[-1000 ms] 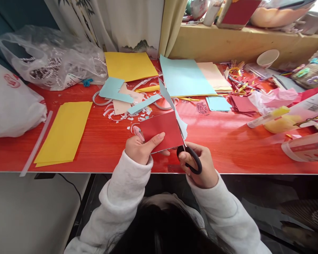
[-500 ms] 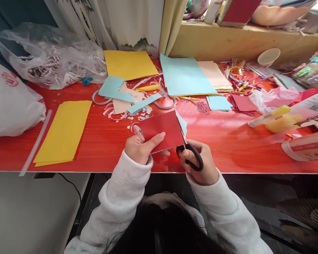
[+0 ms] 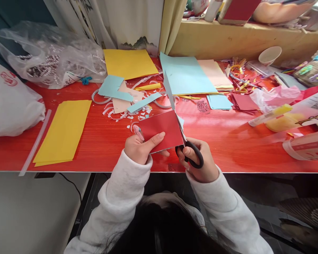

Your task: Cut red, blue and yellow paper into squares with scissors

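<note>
Near edge: two white sleeves [image 3: 124, 176] come in over the front of the red table [image 3: 235, 144]. Right hand [image 3: 204, 163] holds a pair of scissors [image 3: 200, 158], thumb hooked into the black loop, other fingers curled round the handles; the second loop is partly covered. Left hand [image 3: 137, 148] has a firm pinch on a red card [image 3: 163, 123], thumb [image 3: 157, 138] flat across its upper face, fingers beneath, one fingertip showing below the near edge. Key relation: card lies to the right of the left wrist, just ahead and left of the right hand, long axis running side to side, right end slightly lower in view. Its right edge meets the scissors and points away from the right hand, which is the nearer of the two to that edge. Pale paper [image 3: 181, 121] shows behind that edge. A pale pointed piece [image 3: 169, 90] stands past the far right corner; from here I cannot tell blade from paper, so the spread of the blades is unclear. Well to the left: yellow strips [image 3: 63, 132], stacked. Just beyond the card: a blue strip [image 3: 144, 103]. Farther right: small blue squares [image 3: 219, 102]. Behind these: a large blue sheet [image 3: 188, 76]; farthest, a white cup [image 3: 269, 54] near the wall.
</note>
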`<state>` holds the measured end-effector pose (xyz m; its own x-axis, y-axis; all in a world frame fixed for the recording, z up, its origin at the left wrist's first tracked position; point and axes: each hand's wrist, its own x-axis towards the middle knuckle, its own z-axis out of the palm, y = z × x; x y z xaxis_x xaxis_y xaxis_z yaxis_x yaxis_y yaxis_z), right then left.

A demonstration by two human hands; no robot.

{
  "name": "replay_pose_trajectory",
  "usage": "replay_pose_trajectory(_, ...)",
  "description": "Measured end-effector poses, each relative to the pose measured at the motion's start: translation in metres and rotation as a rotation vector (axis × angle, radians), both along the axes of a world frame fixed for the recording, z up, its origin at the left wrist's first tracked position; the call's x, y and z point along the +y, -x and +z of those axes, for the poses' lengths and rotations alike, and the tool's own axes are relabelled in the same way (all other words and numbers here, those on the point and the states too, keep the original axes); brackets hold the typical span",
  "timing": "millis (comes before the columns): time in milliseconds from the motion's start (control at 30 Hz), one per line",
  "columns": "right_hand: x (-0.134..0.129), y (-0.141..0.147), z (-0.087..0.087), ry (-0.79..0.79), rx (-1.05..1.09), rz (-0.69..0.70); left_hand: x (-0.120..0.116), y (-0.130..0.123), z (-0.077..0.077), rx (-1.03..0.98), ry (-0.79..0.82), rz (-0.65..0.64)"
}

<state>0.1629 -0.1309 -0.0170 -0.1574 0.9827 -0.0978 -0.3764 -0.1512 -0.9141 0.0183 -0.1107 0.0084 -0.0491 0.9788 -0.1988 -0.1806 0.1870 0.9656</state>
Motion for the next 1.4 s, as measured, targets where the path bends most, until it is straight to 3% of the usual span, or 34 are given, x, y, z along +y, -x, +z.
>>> replay_pose_trajectory(1067,0.016,-0.001,0.008,-0.012,-0.04,0.039,0.003,0.003,-0.003,0.055,-0.003,0.016)
replay_pose_trajectory(1400,0.017,-0.004,0.009,-0.066,-0.19,-0.025,0.001,0.004,-0.001,0.035,0.013,-0.004)
